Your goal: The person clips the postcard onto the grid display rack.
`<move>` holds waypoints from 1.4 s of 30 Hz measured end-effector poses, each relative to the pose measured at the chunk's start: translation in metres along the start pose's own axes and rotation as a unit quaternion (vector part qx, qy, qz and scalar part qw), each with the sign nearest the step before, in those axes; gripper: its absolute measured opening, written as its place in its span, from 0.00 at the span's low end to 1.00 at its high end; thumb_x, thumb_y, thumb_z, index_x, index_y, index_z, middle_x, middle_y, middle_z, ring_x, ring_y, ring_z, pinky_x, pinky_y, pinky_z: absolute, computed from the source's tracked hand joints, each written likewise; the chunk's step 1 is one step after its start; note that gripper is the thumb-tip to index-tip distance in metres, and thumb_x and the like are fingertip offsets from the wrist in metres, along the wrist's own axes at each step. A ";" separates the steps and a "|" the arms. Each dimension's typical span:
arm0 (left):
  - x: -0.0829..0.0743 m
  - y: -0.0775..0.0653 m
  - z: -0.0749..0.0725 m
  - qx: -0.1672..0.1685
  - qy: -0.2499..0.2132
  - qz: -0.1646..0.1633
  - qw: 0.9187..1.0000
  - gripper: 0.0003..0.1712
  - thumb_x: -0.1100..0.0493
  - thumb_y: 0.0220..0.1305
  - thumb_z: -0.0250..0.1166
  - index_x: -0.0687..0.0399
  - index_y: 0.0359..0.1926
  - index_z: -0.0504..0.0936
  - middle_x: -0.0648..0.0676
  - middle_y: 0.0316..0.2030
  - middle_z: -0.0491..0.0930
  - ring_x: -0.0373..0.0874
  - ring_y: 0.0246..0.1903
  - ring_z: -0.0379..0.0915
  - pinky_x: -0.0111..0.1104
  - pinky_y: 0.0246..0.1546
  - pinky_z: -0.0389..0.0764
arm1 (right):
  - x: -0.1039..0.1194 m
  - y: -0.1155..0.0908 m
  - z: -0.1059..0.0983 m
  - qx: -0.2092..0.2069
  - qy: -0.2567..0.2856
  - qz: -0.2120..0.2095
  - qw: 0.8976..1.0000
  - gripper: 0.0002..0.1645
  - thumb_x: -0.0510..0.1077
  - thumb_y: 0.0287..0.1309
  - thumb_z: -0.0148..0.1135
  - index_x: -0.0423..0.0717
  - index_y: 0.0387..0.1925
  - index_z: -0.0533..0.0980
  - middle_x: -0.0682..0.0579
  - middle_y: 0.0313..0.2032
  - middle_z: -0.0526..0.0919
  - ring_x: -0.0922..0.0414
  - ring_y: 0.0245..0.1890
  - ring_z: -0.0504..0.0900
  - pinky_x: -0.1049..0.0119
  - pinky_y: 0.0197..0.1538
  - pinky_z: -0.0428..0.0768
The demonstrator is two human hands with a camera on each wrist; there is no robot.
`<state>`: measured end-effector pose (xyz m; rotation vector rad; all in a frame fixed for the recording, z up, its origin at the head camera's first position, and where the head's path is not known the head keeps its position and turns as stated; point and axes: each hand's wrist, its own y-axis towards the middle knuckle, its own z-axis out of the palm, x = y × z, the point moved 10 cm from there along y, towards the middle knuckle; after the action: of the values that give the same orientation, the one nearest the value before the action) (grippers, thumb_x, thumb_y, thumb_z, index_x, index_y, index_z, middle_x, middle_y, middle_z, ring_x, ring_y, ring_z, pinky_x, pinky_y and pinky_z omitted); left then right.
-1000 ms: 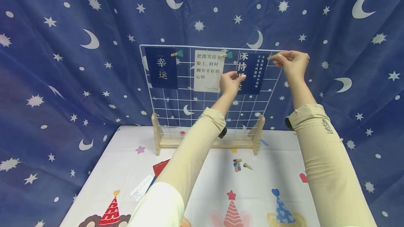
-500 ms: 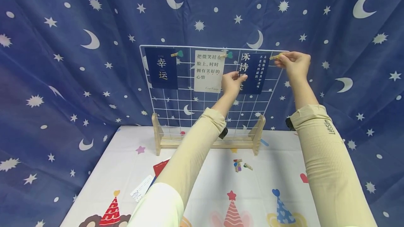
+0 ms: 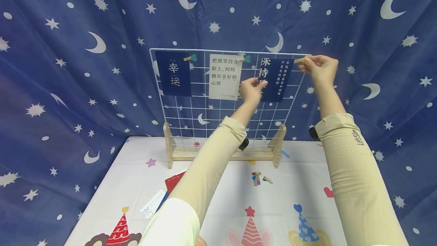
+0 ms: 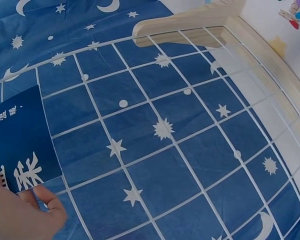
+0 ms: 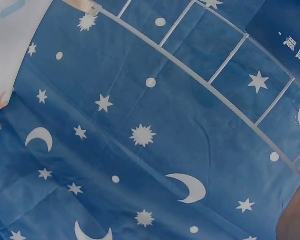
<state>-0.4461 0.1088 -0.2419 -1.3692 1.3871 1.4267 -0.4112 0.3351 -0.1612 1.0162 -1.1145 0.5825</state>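
My left hand [image 3: 250, 90] pinches the left edge of a dark blue card [image 3: 278, 82] with white characters. In the left wrist view its thumb lies in front of the card and other fingers behind. The card stands against the right part of a white wire grid [image 3: 205, 50]. Near the card's upper right corner, my right hand [image 3: 322, 69] pinches a yellow clothespin [image 3: 300, 60], its jaws toward the card. Whether they bite the card cannot be seen. Only a sliver of the right hand shows in the right wrist view.
Another blue card [image 3: 173, 73] and a white card [image 3: 224, 77] hang on the grid from green-topped clothespins. Wooden feet [image 3: 279, 146] carry the grid. Several loose clothespins [image 3: 257, 179] lie on the table, with a red card [image 3: 175, 181] and a white card [image 3: 151, 205] at left.
The held blue card has shifted slightly to the right along the grid. My right hand with the yellow clothespin has also moved a little right; the left hand keeps its pinch.
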 end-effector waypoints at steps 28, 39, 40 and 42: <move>-0.014 -0.003 -0.006 -0.062 0.102 0.000 0.993 0.16 0.53 0.55 0.69 0.51 0.45 0.84 0.48 0.43 0.86 0.40 0.43 0.82 0.30 0.47 0.78 | -0.011 0.002 0.014 0.034 0.031 0.031 0.998 0.09 0.30 0.56 0.59 0.43 0.25 0.77 0.59 0.17 0.82 0.67 0.19 0.83 0.79 0.30 0.81; -0.011 -0.001 -0.002 -0.061 0.108 0.002 0.992 0.16 0.53 0.56 0.68 0.52 0.45 0.84 0.49 0.41 0.86 0.41 0.41 0.82 0.33 0.47 0.77 | -0.010 0.000 0.015 0.021 0.013 0.022 0.999 0.02 0.32 0.57 0.60 0.40 0.32 0.78 0.61 0.20 0.81 0.68 0.21 0.82 0.81 0.31 0.80; -0.011 -0.001 -0.002 -0.060 0.108 0.004 0.992 0.16 0.53 0.56 0.68 0.52 0.46 0.84 0.49 0.41 0.86 0.42 0.42 0.82 0.33 0.48 0.77 | -0.010 0.000 0.014 0.018 0.009 0.023 1.000 0.02 0.33 0.57 0.60 0.40 0.33 0.77 0.61 0.20 0.81 0.68 0.21 0.82 0.81 0.31 0.80; -0.011 -0.001 -0.001 -0.057 0.114 0.008 0.992 0.16 0.52 0.57 0.67 0.52 0.46 0.84 0.49 0.41 0.86 0.42 0.41 0.81 0.33 0.47 0.77 | -0.011 0.001 0.013 0.014 0.003 0.028 1.000 0.02 0.33 0.57 0.60 0.40 0.33 0.78 0.61 0.20 0.81 0.68 0.21 0.82 0.81 0.32 0.80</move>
<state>-0.4431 0.1102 -0.2310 -1.6407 1.4806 1.4134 -0.4216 0.3251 -0.1704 1.0087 -1.1343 0.6467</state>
